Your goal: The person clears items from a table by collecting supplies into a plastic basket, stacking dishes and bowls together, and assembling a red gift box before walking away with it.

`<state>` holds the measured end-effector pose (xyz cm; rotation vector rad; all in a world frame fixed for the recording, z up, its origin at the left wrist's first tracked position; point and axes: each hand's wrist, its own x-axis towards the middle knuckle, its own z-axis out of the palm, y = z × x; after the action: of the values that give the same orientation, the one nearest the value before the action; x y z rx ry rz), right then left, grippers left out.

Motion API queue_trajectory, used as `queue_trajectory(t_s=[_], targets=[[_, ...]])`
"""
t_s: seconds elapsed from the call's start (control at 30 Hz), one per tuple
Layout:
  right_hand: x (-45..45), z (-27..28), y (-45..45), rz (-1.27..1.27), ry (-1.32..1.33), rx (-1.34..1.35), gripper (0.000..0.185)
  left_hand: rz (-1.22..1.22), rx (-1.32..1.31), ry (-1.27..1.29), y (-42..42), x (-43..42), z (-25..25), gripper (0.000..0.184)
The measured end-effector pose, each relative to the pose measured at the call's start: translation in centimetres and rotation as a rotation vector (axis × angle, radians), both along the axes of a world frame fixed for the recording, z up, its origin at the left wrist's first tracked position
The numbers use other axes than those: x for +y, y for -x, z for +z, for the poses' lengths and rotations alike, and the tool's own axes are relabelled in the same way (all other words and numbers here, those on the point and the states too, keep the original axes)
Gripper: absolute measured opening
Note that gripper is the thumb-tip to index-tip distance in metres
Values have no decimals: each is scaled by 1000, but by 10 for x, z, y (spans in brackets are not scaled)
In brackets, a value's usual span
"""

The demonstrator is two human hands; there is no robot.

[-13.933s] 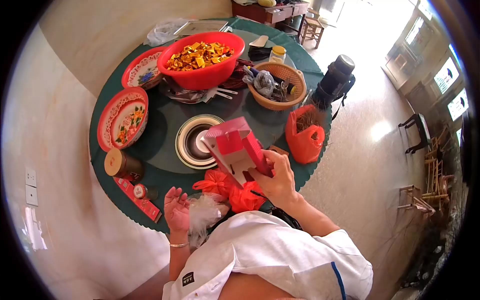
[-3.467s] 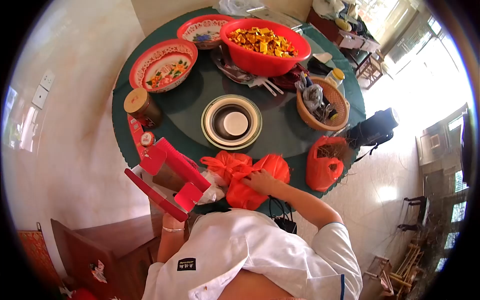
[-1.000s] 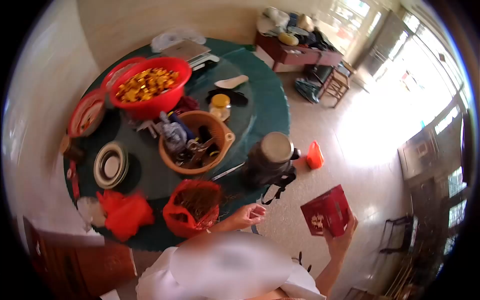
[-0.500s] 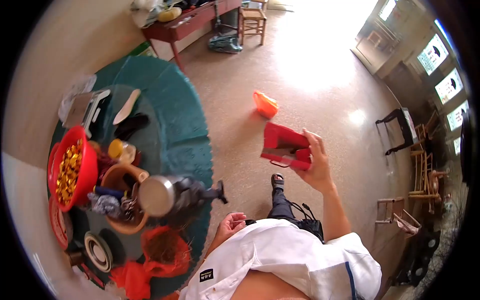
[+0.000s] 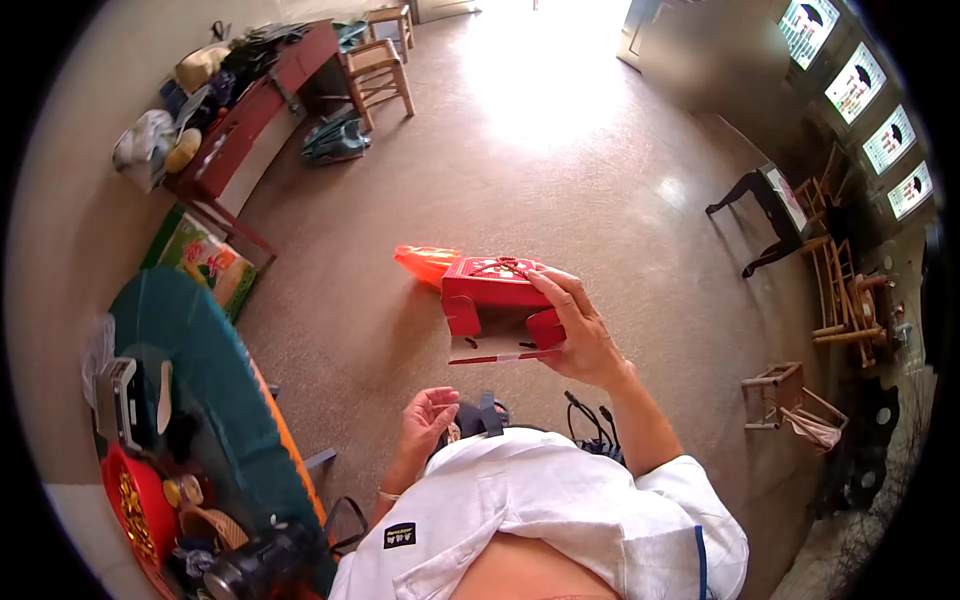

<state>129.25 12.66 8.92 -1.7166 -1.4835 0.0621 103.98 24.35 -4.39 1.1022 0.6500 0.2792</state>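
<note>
My right hand grips a red cardboard gift box by its right side, out in front of my body. The box's flaps stand open toward me, showing the pale inside, and a dark red cord lies on its patterned face. My left hand is held near my waist, fingers loosely stretched and holding nothing. An orange plastic bag rests on the floor, partly hidden by the box.
At left, a round table with a green cover carries a red bowl of gold-wrapped pieces, a scale and a dark flask. A red desk and wooden stool stand beyond. Chairs line the right wall.
My right hand has brought the box leftward and turned it, so its corded face now shows. The left hand has risen and moved forward. My view has shifted away from the table.
</note>
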Motion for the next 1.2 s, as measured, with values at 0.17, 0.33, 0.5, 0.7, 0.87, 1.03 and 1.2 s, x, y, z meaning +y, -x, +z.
queue_trajectory(t_s=[0.17,0.33,0.5,0.7,0.87,1.03,1.2], targets=[[18,-12,-111,-98,-28,42,95,-109,31,-19,-121,49,12,30],[50,-30,-235,-157,-48,75,97,-212,20,-69,-261,111,-18,31],[87,-17,-378,-221,28,33,98,-306,7,-154,-440,174,-5,35],[141,-1,-529,-335,50,16,98,-470,-57,-225,-621,246,24,32],[197,-22,-678,-445,40,23,94,-473,22,-317,-776,321,7,30],[260,-43,-834,-377,27,58,89,-300,131,-255,-888,374,-37,29],[354,-37,-1005,-328,70,166,87,-65,204,-179,-1001,427,-24,32]])
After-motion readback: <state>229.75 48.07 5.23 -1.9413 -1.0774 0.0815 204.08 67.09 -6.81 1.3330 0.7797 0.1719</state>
